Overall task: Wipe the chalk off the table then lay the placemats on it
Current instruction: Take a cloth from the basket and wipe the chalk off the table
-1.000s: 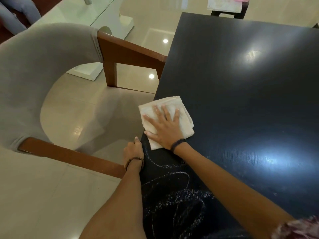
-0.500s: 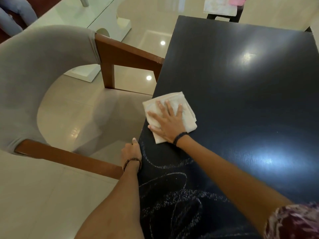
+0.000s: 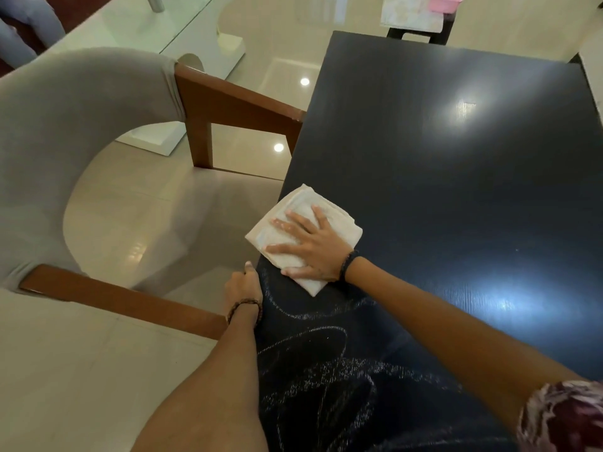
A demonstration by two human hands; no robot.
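Note:
A dark glossy table (image 3: 456,177) fills the right of the view. White chalk scribbles (image 3: 313,363) cover its near left part. A folded white cloth (image 3: 293,203) lies at the table's left edge, just beyond the chalk. My right hand (image 3: 310,246) presses flat on the cloth with fingers spread. My left hand (image 3: 243,287) holds the table's left edge close below the cloth, its fingers hidden under the rim.
A grey upholstered armchair with wooden arms (image 3: 228,102) stands tight against the table's left side. A glass-topped table (image 3: 156,24) sits beyond it. At the far end a dark stand carries a pale cloth (image 3: 411,11) and a pink item (image 3: 447,0).
My right hand has turned the cloth a little to the left and slid it slightly along the table's edge. My left hand stays on the edge.

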